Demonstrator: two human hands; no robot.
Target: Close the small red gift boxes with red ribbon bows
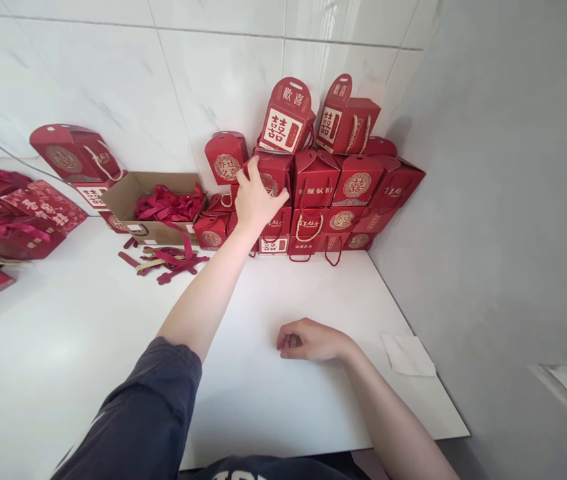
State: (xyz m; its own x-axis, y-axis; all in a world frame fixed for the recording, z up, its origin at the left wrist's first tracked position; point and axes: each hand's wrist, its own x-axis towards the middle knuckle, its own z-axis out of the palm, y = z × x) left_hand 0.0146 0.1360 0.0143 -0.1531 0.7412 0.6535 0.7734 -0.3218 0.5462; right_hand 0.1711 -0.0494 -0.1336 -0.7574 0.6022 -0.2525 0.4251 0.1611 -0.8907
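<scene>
Our left hand (257, 202) reaches to the stack of red boxes (356, 183), its fingers spread over a medallion-fronted box (274, 175) at the stack's upper left, the thumb by that box's right edge; we cannot tell whether the grasp is firm. Our right hand (308, 340) rests loosely curled on the white table (253, 400), and we see nothing in it. Just above the medallion-fronted box leans a tilted box (283, 127) with a white label, though we cannot tell if it rests on it; to its right, a roped box (351, 123) tops the stack. Close on the left stand a rounded-top box (226, 158) and an open carton (118, 193) of crimson ribbons (171, 203), while loose strips (181, 262) lie in front of the carton. Our left forearm hides part of the stack's lower left. Farther left are 2 more groups of red boxes, with a cable (8, 155) along the tiled wall (88, 87). The grey wall (503, 200) bounds the table's right side, near a folded white cloth (408, 355).
</scene>
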